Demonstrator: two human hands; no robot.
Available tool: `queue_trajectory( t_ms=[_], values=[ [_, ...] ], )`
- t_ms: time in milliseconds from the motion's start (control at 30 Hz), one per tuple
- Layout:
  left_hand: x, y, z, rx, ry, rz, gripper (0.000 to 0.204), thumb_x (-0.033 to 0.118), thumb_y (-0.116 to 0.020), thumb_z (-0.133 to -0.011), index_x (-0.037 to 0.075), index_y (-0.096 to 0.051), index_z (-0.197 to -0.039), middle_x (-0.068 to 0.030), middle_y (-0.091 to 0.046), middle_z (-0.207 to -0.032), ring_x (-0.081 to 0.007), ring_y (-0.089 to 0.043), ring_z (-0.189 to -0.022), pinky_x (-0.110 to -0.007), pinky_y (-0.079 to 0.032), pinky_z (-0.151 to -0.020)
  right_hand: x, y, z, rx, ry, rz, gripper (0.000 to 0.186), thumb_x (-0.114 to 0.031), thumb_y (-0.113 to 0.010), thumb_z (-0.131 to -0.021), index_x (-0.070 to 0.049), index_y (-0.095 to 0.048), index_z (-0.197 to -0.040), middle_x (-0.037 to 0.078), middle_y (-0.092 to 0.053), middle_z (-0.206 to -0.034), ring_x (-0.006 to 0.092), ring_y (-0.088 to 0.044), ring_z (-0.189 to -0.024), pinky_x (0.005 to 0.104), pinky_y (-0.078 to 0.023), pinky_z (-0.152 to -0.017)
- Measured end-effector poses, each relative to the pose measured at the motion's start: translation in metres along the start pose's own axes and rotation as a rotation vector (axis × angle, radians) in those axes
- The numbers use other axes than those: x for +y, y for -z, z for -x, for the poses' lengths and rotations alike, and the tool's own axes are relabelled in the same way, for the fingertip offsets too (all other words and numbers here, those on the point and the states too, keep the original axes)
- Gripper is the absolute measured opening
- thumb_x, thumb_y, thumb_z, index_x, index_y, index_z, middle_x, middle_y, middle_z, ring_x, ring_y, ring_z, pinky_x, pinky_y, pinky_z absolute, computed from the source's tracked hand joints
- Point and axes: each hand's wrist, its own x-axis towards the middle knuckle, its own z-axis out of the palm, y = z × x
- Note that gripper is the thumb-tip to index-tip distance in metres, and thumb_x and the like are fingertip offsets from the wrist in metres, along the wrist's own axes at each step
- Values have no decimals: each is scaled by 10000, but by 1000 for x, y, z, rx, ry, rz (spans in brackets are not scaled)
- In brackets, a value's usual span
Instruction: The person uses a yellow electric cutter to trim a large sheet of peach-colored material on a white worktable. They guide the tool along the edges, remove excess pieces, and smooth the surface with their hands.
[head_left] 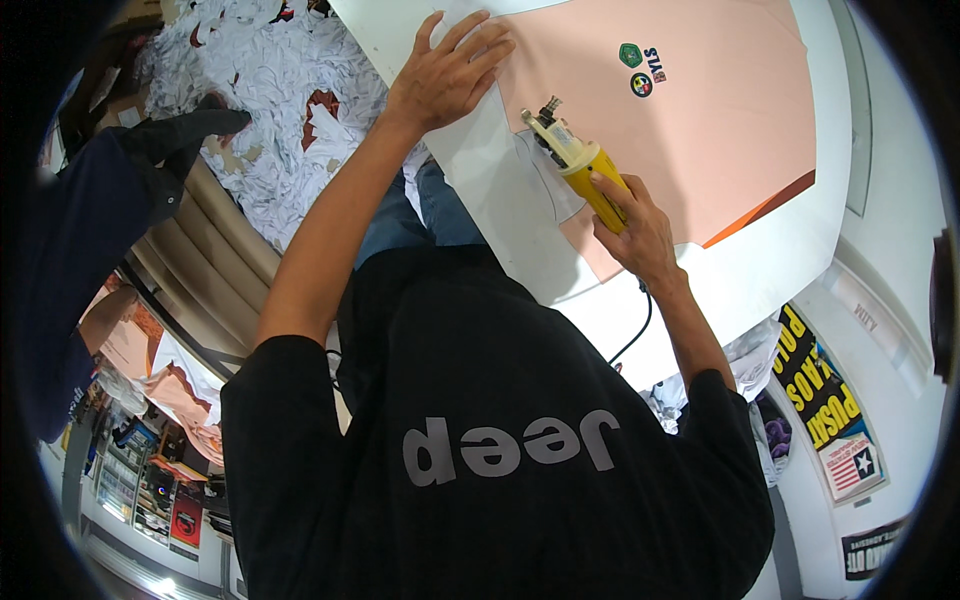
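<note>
My right hand (640, 230) grips the yellow body of a handheld electric fabric cutter (595, 175). The cutter's pale metal head points up and left over peach fabric (740, 120) that lies flat on a white table (480, 190). Next to the head, a curved cut-out bares the white tabletop, with thin lines showing there. My left hand (450, 75) lies flat with fingers spread, its fingertips at the fabric's left edge. Small printed badges (640, 85) sit on the peach fabric. Orange cloth (755, 215) shows under its right corner.
A black cord (640, 335) runs down from the cutter past the table's near edge. White fabric scraps (270, 90) are heaped on the floor at the left. Another person in dark clothing (90, 220) is at the far left. A poster (820, 380) hangs on the right wall.
</note>
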Motion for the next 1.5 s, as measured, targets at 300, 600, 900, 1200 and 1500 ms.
queue_trajectory(
  t_ms=[300, 600, 900, 1200, 1500],
  values=[
    [-2, 1, 0, -93, 17, 131, 436, 273, -615, -1083, 129, -677, -1490, -77, -575, -1660, -293, -384, -1647, -641, -133, -1354, -3, -1, -1, 6, 20, 1, 755, -97, -830, -889, -315, -587, -1570, 168, -678, -1343, 345, -777, -1137, 426, -712, -919],
    [-2, -2, 0, -130, 21, 101, 454, 303, -585, -1101, 145, -663, -1519, -63, -555, -1678, -281, -343, -1665, -636, -118, -1360, -16, 0, -4, -40, -43, -11, 628, -160, -829, -904, -328, -695, -1493, 127, -661, -1388, 289, -778, -1029, 387, -657, -914],
    [-6, 4, 1, -29, 26, 57, 473, 327, -675, -1068, 270, -637, -1535, 57, -570, -1633, -172, -410, -1608, -582, -186, -1336, -28, -48, 48, -11, 39, -52, 672, -125, -840, -907, -279, -660, -1535, 182, -677, -1389, 356, -773, -1101, 418, -671, -926],
    [91, 26, 75, -279, -318, 471, 654, 333, -662, -1061, 119, -501, -1658, -112, -445, -1766, -306, -362, -1666, -678, -225, -1333, -95, -111, 128, 656, -568, -743, 850, -11, -838, -847, -18, -497, -1626, 187, -636, -1497, 320, -651, -1385, 455, -524, -1168],
    [-48, 102, 178, -500, -289, 381, 335, 389, -748, -1024, 89, -765, -876, -105, -754, -864, -292, -712, -798, -500, -483, -831, -132, -104, 92, 459, -527, -483, 786, -88, -799, -886, -239, -566, -1622, 149, -687, -1352, 372, -703, -1256, 439, -570, -1087]
  ],
)
